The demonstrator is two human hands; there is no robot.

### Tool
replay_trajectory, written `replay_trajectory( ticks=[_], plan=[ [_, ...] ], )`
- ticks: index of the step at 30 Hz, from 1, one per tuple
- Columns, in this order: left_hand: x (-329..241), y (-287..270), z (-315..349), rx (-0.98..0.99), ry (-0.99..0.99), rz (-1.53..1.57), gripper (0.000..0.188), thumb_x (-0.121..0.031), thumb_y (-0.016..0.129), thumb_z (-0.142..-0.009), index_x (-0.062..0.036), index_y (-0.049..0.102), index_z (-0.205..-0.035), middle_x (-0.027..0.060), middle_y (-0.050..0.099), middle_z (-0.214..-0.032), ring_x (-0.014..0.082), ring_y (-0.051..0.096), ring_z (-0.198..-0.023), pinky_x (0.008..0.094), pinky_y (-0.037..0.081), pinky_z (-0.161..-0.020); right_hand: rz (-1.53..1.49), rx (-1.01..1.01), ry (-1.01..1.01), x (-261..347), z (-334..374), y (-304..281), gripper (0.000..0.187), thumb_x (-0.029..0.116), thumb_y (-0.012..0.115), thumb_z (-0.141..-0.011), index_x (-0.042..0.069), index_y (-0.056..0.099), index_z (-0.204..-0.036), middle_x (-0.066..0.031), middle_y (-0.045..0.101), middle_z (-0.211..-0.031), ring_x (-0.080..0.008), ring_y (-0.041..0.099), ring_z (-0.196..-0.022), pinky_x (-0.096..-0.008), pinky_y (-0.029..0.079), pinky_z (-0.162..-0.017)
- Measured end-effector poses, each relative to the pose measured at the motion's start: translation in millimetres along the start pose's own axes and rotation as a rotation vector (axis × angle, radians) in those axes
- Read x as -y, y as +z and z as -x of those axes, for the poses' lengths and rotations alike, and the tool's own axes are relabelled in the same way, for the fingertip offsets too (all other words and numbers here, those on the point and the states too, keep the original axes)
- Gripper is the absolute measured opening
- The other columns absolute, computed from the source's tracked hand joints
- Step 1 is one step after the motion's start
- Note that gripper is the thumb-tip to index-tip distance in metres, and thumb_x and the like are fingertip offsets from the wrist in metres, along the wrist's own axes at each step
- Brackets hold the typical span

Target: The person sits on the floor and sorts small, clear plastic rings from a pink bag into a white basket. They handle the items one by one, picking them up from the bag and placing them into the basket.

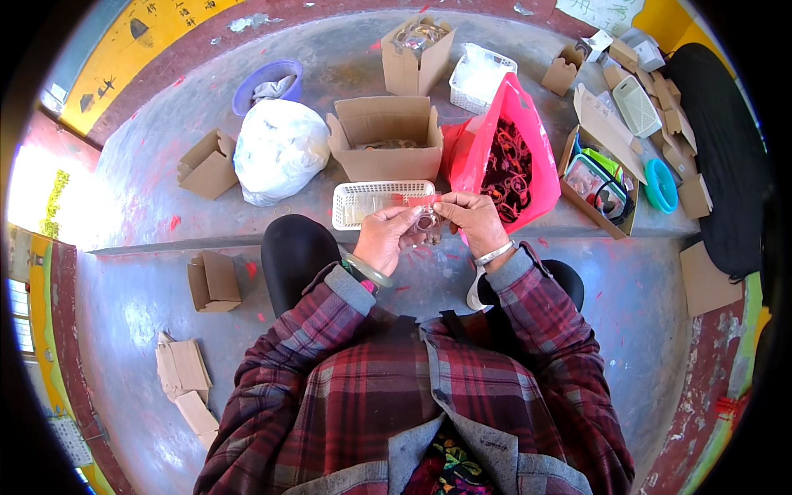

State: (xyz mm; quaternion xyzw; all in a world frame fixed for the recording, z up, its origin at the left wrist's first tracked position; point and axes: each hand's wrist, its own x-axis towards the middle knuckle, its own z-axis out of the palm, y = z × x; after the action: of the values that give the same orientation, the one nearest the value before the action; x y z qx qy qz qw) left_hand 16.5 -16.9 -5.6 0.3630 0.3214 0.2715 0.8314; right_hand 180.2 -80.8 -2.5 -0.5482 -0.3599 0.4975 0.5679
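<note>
My left hand [384,241] and my right hand [478,224] meet in front of my body, fingers pinched on a small clear plastic bag [426,219] with a red strip along its top. Something ring-like and shiny shows in or behind the plastic, too small to make out. Just beyond my hands sits a white basket [342,213] holding what look like flat clear bags. To the right of my right hand stands a bright pink bag [540,165], open, full of dark red and black corded pieces [506,169].
An open cardboard box [388,164] stands behind the basket. Left of it are a stuffed white plastic bag [280,153], a purple basin [242,97] and a small box [208,165]. A carton of goods [568,188] and a turquoise basket [661,186] lie right. A step edge [181,245] crosses the floor.
</note>
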Motion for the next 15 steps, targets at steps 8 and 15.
replay_trajectory(
  ticks=[8, 15],
  plan=[
    [3.9, -0.7, -1.4, -0.005, 0.061, -0.020, 0.019, -0.013, 0.055, -0.086, 0.0042, 0.057, -0.094, 0.0086, 0.062, -0.088, 0.0141, 0.061, -0.078, 0.0239, 0.051, -0.063, -0.032, -0.002, -0.017, 0.1, 0.5, 0.8, 0.011, 0.013, 0.066, -0.076, 0.002, 0.065, -0.079, 0.0006, 0.061, -0.068, -0.0037, 0.049, -0.057, -0.0186, 0.037, -0.049],
    [1.1, 6.2, 0.1, 0.032, 0.041, 0.028, 0.018, -0.011, 0.053, -0.086, 0.0036, 0.056, -0.097, 0.0096, 0.062, -0.088, 0.0161, 0.061, -0.079, 0.0274, 0.053, -0.070, -0.168, -0.032, -0.015, -4.6, -0.8, 0.8, 0.008, 0.005, 0.064, -0.077, -0.001, 0.065, -0.082, -0.0031, 0.063, -0.073, -0.0060, 0.055, -0.063, -0.0195, 0.045, -0.054]
  ],
)
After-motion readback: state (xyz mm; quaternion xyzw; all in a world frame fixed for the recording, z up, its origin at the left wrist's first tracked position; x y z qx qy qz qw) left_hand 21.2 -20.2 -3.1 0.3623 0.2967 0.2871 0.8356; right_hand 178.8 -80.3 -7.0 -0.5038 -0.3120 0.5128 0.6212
